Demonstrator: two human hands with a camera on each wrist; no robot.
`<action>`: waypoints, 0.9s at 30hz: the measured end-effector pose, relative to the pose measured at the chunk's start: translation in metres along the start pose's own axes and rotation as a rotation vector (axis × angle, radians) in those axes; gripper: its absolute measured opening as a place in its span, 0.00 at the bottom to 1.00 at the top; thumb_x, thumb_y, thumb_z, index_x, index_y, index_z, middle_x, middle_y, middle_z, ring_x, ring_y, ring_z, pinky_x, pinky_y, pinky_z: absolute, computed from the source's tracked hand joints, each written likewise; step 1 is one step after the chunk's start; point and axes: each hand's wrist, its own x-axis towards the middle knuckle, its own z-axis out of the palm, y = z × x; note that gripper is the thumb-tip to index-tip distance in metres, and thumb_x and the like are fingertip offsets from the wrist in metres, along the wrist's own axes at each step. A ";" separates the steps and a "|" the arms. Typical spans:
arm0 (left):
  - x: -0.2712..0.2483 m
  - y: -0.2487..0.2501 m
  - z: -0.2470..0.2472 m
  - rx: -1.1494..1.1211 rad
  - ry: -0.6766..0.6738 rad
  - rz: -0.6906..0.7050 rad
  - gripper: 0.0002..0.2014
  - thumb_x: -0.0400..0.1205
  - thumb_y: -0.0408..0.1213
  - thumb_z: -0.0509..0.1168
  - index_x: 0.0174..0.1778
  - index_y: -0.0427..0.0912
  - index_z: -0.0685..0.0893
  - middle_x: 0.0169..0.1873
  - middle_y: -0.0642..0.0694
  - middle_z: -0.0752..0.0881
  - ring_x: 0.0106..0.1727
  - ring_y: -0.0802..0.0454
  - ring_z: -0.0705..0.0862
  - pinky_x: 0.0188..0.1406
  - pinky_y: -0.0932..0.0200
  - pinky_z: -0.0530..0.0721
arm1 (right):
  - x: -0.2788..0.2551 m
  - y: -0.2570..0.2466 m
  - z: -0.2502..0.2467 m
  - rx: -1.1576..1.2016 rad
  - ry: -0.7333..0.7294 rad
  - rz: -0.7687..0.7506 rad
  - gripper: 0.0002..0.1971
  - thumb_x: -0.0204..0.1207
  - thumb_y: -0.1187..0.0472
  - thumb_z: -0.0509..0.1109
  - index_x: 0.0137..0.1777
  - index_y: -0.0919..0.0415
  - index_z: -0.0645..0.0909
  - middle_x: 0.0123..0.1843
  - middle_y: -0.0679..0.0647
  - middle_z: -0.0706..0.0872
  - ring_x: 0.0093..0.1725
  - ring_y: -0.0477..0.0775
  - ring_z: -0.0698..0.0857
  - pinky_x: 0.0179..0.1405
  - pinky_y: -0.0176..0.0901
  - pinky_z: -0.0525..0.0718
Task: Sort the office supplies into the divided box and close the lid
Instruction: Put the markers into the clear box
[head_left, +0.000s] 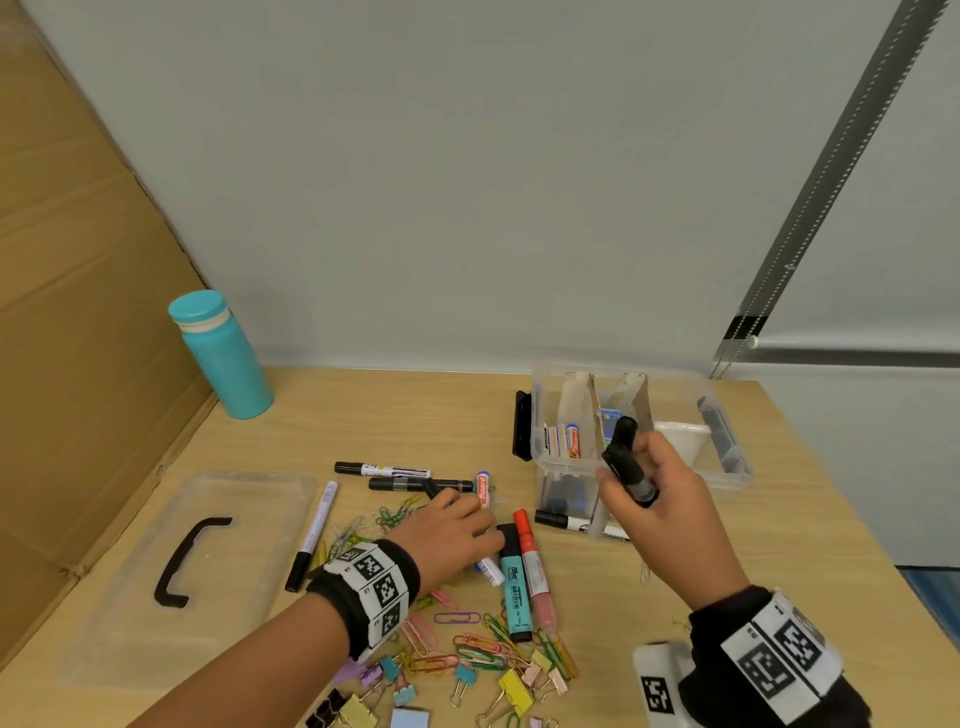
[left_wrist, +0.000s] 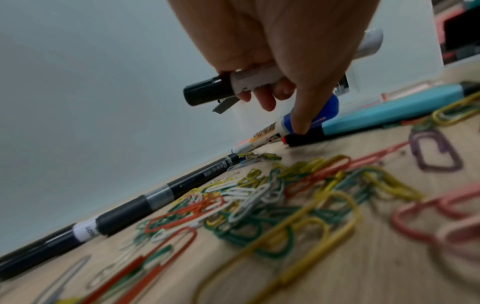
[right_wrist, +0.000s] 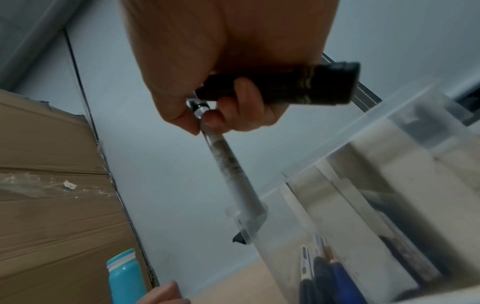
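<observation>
My right hand (head_left: 655, 493) grips a thick black marker (head_left: 626, 460) together with a thinner grey pen (right_wrist: 231, 170), held just over the front of the clear divided box (head_left: 727, 467). The box has cardboard dividers and several pens stand in its left compartment. My left hand (head_left: 457, 525) curls round a white marker with a black cap (left_wrist: 228, 84). Its index finger presses down on the black cap of the teal highlighter (head_left: 515, 590), beside a red marker (head_left: 531, 558) and a blue-capped board marker (head_left: 484, 492). The clear lid (head_left: 130, 587) with a black handle lies at the left.
Coloured paper clips (head_left: 483, 647) and binder clips (head_left: 514, 686) are strewn along the table's near edge. More pens (head_left: 382, 470) lie behind my left hand, and one marker (head_left: 571, 522) lies against the box front. A teal bottle (head_left: 223, 358) and a cardboard sheet (head_left: 78, 312) stand at the far left.
</observation>
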 end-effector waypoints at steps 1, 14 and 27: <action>-0.002 0.001 -0.002 -0.024 0.027 -0.032 0.23 0.65 0.39 0.77 0.50 0.53 0.74 0.42 0.55 0.83 0.47 0.52 0.79 0.48 0.58 0.75 | 0.002 -0.003 -0.001 -0.009 0.022 -0.011 0.09 0.75 0.62 0.72 0.45 0.48 0.75 0.33 0.41 0.85 0.34 0.37 0.83 0.33 0.23 0.77; -0.033 -0.008 -0.035 -0.514 0.222 -0.403 0.15 0.78 0.36 0.62 0.58 0.57 0.71 0.54 0.57 0.78 0.55 0.58 0.67 0.54 0.60 0.70 | 0.086 0.012 0.032 -0.674 -0.216 0.104 0.16 0.78 0.47 0.65 0.63 0.48 0.76 0.40 0.46 0.83 0.35 0.45 0.83 0.35 0.42 0.86; -0.042 -0.007 -0.035 -0.645 0.197 -0.582 0.13 0.82 0.37 0.62 0.60 0.53 0.73 0.54 0.61 0.71 0.58 0.58 0.69 0.59 0.63 0.70 | 0.097 -0.002 -0.001 -0.361 0.105 -0.127 0.11 0.83 0.47 0.59 0.49 0.53 0.76 0.49 0.50 0.73 0.45 0.50 0.75 0.44 0.37 0.74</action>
